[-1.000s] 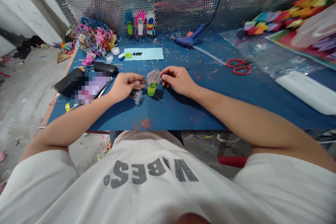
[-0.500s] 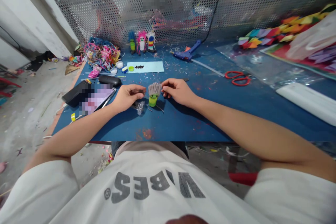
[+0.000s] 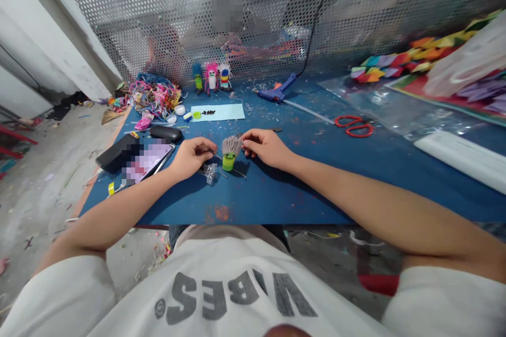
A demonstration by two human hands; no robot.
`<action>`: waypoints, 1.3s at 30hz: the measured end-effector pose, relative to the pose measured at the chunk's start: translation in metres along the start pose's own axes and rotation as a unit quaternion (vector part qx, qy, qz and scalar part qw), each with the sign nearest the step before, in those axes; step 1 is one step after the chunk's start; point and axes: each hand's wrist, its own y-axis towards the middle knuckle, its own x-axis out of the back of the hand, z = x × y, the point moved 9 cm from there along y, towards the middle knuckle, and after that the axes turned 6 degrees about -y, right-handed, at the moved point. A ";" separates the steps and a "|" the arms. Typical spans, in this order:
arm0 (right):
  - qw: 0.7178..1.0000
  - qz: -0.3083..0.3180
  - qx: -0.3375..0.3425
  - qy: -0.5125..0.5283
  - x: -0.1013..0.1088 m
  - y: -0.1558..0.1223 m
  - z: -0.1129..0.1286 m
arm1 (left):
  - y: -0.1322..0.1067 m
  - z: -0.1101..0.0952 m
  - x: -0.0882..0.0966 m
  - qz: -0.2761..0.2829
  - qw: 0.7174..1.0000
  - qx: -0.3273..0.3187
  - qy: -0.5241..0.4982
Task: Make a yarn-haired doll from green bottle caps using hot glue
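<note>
A small green doll with grey yarn hair (image 3: 229, 154) stands on the blue table (image 3: 316, 179) between my hands. My left hand (image 3: 193, 155) rests just left of it, fingers curled in a pinch toward the doll; what they hold is too small to make out. My right hand (image 3: 264, 147) sits just right of the doll, fingers curled and pinching at the grey hair. A small clear plastic bag (image 3: 210, 172) lies under my left hand.
Three finished dolls (image 3: 211, 76) stand at the back by a perforated metal screen. A pile of coloured yarn (image 3: 152, 93), a light blue card (image 3: 217, 111), a blue glue gun (image 3: 276, 92), red scissors (image 3: 353, 126), a phone (image 3: 144, 162) and coloured paper (image 3: 419, 55) surround the area.
The view has tilted upward, so the table sits lower in the picture. Both hands stay beside the doll with almost no movement.
</note>
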 end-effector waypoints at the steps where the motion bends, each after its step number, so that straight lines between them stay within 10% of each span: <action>1: 1.000 0.001 0.000 0.001 0.000 0.000 -0.001 | 0.000 0.001 0.001 -0.004 1.000 0.004 -0.004; 26: 0.999 0.031 0.044 -0.002 -0.009 0.002 0.005 | -0.008 -0.011 -0.009 0.068 0.983 -0.052 0.165; 39: 0.987 0.148 0.059 -0.010 -0.023 -0.006 0.020 | -0.009 -0.024 -0.038 0.123 0.966 -0.042 0.224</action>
